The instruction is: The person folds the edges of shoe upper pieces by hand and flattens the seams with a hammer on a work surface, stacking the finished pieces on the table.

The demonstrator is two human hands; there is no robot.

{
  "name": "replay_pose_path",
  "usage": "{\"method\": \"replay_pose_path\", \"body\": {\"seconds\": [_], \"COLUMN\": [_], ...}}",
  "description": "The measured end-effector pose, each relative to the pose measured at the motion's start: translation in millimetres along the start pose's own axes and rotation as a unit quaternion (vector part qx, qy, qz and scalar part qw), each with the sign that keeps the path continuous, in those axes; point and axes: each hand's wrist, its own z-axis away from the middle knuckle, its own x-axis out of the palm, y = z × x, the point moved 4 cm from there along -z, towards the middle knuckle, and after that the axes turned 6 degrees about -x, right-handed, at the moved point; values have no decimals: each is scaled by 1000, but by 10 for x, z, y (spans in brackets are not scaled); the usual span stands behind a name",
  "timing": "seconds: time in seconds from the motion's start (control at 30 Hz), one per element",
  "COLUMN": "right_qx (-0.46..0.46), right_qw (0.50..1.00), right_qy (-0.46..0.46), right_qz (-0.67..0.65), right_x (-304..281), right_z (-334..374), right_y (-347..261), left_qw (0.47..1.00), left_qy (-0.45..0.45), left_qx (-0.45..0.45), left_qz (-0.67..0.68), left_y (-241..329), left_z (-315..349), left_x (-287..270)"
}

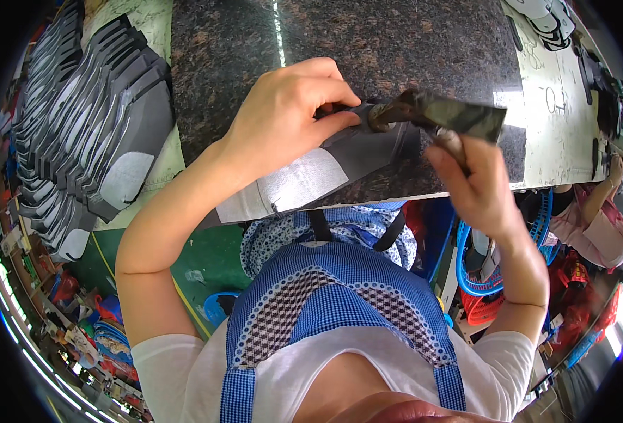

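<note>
Striking cleanly by the tabletop's (353, 42) near edge needed the left grip (294, 106), seemingly pinching the dark piece (368, 151), clear of the hammer (466, 118) the right grip (480, 183) held.

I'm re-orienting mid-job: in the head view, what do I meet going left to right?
Stacked dark grey pieces → left hand → right hand, gripping a hammer-like tool → a co-worker's pink clothing.

A flat dark grey piece (368, 159) with a silvery-white section lies along the stone slab (223, 60)'s near edge; a worn dark hammer (461, 117) is sideways over the slab's right half.
</note>
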Motion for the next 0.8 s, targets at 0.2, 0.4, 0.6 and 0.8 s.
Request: {"method": "replay_pose_path", "body": {"seconds": [0.2,0.4,0.6,0.8], "right_qx": [-139,-164,-99,-205], "right_qw": [983,983,995,978], "right_qy": [-74,-51,14,-4], "right_qz": [94,62,10,40], "right_x": [-138,14,37,30], "right_z": [-299,-78,-95,-179], "right_y": [-231,95,132,8], "left_qw": [981,996,994,972], "left_qy": [53,31,32,44], "left_qx": [134,59,77,91], "left_qz": [-130,-59,-77,-212], "left_y": [126,20,127,279], "left_z": [89,63,238,342], "left_x": [20,-119,-72,41]}}
